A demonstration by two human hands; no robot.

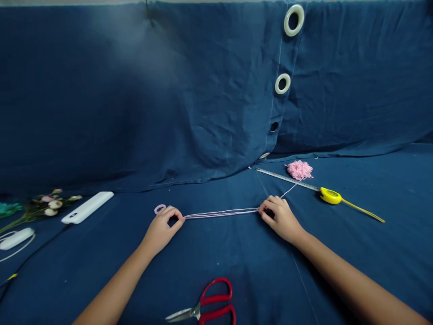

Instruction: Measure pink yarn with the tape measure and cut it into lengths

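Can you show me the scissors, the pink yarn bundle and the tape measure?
Scissors (196, 311): head view, on the metal pivot.
Yarn bundle (300, 169): head view, on its pink middle.
Tape measure (330, 196): head view, on the yellow case.

A craft spot, room type unclear. A blue eyelet curtain (219, 90) spans the top; scissors (196, 311) lie bottom centre, pink yarn (300, 169) right.

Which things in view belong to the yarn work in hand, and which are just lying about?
Part of the work:
pink strands, stretched between left hand and right hand
pink yarn bundle
probably red-handled scissors and yellow tape measure

Seemingly lying about:
flowers
white device with black cable
pink ring, by the left hand; role unclear
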